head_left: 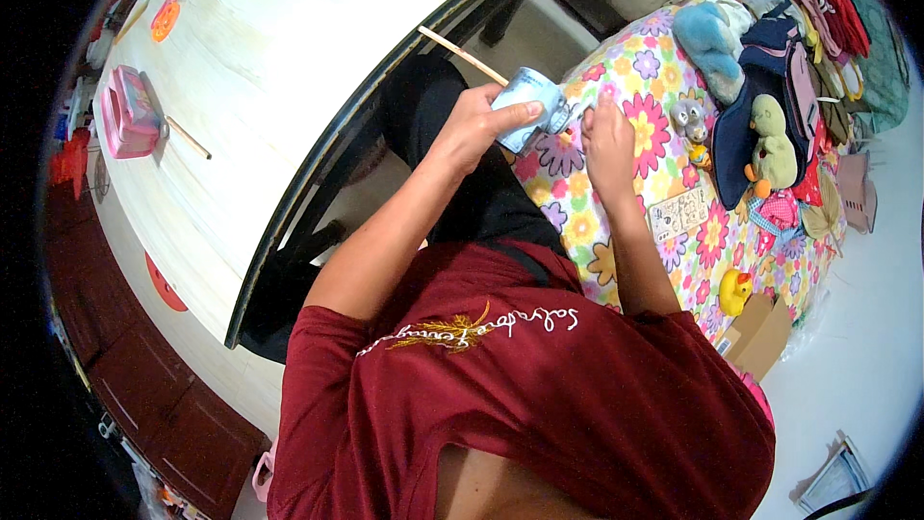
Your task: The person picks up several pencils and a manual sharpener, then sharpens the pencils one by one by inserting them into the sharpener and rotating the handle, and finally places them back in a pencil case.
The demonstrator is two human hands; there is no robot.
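Two hands busy: left hand (pixel 478 125) clamped round pale blue cup (pixel 529 106), steadying it; right hand (pixel 608 140) curled alongside, grip unclear.

Floral bed (pixel 664 125) with plush toys (pixel 707 39)

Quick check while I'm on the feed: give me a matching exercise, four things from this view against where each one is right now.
Things:
1. pale blue cup
2. pink box
3. yellow duck toy
4. green plush toy

Places:
A. on the white table, far left
B. low on the flowered cloth, beside a cardboard box
C. in the left hand
D. on a dark blue item on the flowered cloth, right of the right hand

Pairs: 1-C, 2-A, 3-B, 4-D
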